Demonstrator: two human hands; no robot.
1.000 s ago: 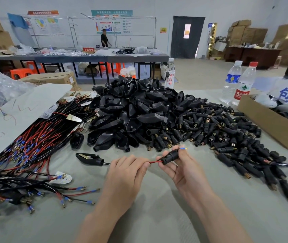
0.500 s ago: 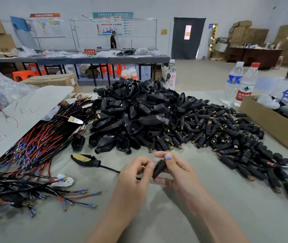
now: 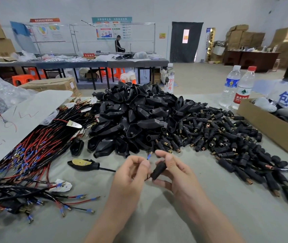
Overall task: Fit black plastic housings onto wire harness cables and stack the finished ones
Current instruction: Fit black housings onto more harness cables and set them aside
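While both hands are held above the tabletop [image 3: 157,216], check the alignment of the parts before you go on. Your right hand [image 3: 180,176] grasps one black housing [image 3: 159,170], with the fingers [image 3: 166,157] curled over its upper end and the thumb under its lower end. The long axis of the housing runs from lower left to upper right, and the lower end points toward your left hand [image 3: 131,174]. The left fingers [image 3: 144,163] pinch the cable [image 3: 107,169], which trails away to the left of them across the tabletop. The blue terminal [image 3: 148,156] stands nearly upright just above the left fingertips, up and to the left of the housing and close to the right forefinger.

The terminal and the housing axis are not in line. The next move probably depends on bringing the two into one line. The left hand is nearer the terminal and is better placed to steer it. The fingers hide the lower mouth of the housing, so you cannot tell whether any wire is already inside it. The pile of loose housings [image 3: 136,118] lies beyond both hands.
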